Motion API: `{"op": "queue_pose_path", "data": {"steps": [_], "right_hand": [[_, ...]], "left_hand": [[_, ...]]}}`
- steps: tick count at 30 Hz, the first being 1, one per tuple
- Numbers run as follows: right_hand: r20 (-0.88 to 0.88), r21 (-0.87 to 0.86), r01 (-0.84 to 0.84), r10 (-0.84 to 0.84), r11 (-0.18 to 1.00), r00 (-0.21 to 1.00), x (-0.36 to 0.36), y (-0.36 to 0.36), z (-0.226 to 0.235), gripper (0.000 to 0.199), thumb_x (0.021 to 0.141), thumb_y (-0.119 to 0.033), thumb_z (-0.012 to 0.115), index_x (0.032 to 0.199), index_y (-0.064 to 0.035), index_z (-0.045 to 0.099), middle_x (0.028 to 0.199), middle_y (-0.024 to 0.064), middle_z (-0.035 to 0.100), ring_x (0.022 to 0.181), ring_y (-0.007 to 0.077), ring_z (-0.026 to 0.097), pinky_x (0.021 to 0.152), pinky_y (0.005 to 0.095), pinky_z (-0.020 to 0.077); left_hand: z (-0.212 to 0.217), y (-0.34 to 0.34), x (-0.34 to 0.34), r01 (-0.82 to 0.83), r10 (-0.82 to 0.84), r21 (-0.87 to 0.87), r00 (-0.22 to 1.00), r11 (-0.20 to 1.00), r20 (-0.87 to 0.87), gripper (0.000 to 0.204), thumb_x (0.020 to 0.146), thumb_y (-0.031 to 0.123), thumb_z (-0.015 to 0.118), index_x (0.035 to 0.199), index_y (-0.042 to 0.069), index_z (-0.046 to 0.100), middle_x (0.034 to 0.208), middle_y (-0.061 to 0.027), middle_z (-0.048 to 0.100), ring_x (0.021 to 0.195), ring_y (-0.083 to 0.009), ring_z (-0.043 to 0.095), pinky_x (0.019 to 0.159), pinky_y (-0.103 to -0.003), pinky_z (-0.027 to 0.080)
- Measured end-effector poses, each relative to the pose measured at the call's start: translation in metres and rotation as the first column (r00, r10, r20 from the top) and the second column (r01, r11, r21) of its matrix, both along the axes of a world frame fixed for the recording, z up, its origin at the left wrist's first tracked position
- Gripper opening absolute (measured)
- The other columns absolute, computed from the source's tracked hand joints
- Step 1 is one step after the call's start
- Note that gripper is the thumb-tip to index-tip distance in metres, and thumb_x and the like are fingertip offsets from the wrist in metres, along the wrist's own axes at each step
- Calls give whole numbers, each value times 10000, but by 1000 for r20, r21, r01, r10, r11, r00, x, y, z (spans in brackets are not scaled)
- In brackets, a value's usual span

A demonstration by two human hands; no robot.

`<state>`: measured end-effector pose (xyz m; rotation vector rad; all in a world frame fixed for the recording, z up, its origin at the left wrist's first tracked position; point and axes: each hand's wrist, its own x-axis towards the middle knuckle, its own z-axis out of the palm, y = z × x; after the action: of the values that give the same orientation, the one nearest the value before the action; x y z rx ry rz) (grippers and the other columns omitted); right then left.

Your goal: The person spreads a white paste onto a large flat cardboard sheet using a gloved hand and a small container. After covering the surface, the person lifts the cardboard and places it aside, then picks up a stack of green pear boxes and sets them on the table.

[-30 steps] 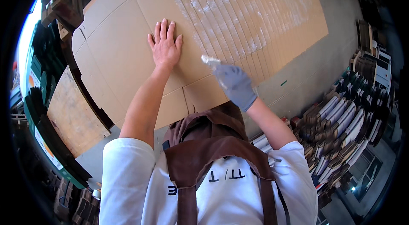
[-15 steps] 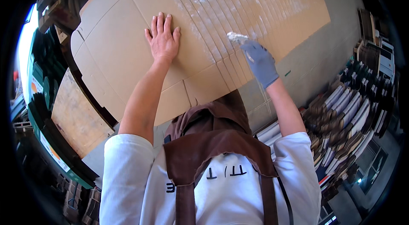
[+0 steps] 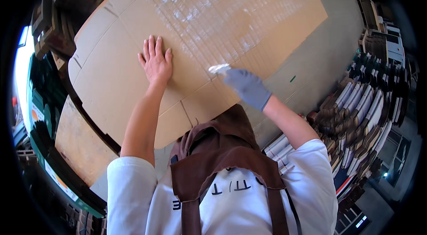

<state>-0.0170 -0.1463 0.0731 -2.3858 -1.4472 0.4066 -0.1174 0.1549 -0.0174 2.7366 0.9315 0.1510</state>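
Item: large flattened brown corrugated cardboard sheet (image 3: pixel 120 74), scored with fold lines and cut flaps along its near edge. It lies flat, filling the upper and middle part of the view. A broad patch of clear glossy tape strips (image 3: pixel 209 17) covers its far central area, laid in parallel bands that catch the light.

Left hand (image 3: pixel 155 62): bare, fingers spread and extended, palm pressed flat on the cardboard sheet just left of the taped patch. It holds nothing.

Right hand (image 3: pixel 247 87): in a grey fabric glove, closed round a small crumpled piece of clear tape (image 3: pixel 219 68), pinched at the fingertips. The piece sits at the near edge of the taped patch, close above the sheet's surface; whether it touches the sheet cannot be told.

Beneath and beside: a second brown cardboard panel (image 3: pixel 75 146) shows past the near-left edge of the sheet, lower down. To the right of the sheet, a bare grey surface (image 3: pixel 307 79) runs alongside its right edge.

Surroundings: at far right, bundles of folded flat cartons (image 3: pixel 360 115) stand on edge in rows, brown and white, well apart from the hands. At far left, dark stacked materials (image 3: pixel 49 26) border the sheet's left edge, with green stacked goods (image 3: pixel 42 106) below them. Nothing lies on the sheet between the two hands.

Wearer: white long-sleeved top and brown apron (image 3: pixel 222 168), seen from above at the lower edge.
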Motion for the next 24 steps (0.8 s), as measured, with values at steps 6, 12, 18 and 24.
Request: {"op": "queue_pose_path", "data": {"steps": [6,12,18,24], "right_hand": [[-125,15,533,-527,846,840,98,-21,15,318,928,-82,487,1216,-122,615,1104,142,651,1028,338,610,893,408,502],[137,57,306,-311,950,941,106,-27,-13,341,891,-123,524,1227,-166,565,1091,117,612,927,350,627,789,463,531],[235,66,307,-313,950,920,118,-1,-12,198,884,-94,517,1074,-111,570,1054,143,619,864,375,633,731,482,531],[262,175,323,-361,930,895,144,35,-2,187,884,-105,506,1032,-89,619,990,162,633,844,377,638,742,485,532]], "left_hand": [[5,-1,3,0,0,-10,1000,1000,-28,551,961,388,468,1469,199,367,1587,-33,243,1478,-240,157,1172,-541,95],[9,-3,3,1,-1,-2,998,1000,-62,553,965,394,447,1474,195,359,1591,-37,231,1478,-239,153,1171,-536,97],[8,-4,2,2,-1,11,997,1000,-82,555,968,393,440,1479,195,347,1591,-36,231,1479,-241,150,1175,-529,93],[10,-1,4,5,-2,33,996,999,-93,556,977,393,426,1483,184,334,1589,-43,235,1478,-251,155,1172,-532,100]]}}
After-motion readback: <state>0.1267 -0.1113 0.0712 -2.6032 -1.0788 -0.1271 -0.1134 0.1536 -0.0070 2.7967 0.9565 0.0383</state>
